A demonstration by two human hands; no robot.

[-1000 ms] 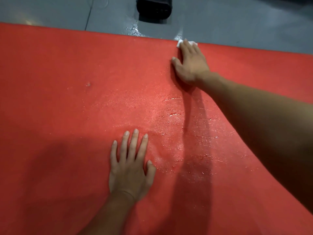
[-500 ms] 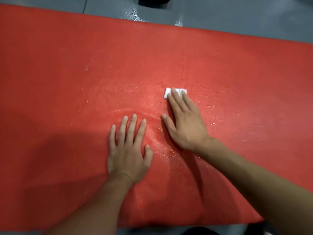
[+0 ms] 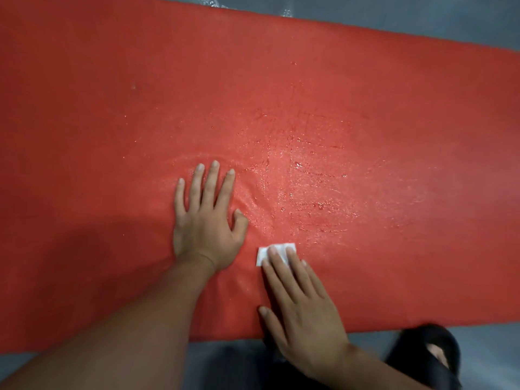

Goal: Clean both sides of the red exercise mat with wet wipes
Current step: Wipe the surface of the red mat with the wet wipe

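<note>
The red exercise mat (image 3: 112,122) lies flat on the floor and fills most of the head view. A wet, glistening patch covers its middle. My left hand (image 3: 206,218) rests flat on the mat with fingers spread, pressing it down. My right hand (image 3: 302,313) lies near the mat's near edge, its straight fingers pressing a small folded white wet wipe (image 3: 263,254) against the mat. Only the wipe's far end shows beyond my fingertips.
Grey floor (image 3: 422,18) borders the mat's far edge, with wet spots at the top. Along the near edge there is more grey floor, my dark clothing, and a black slipper (image 3: 422,353) on my foot at the lower right.
My right hand has dragged the wipe from the mat's far edge straight back to the near edge. My left hand stayed pressed in place. The view tilted down.
</note>
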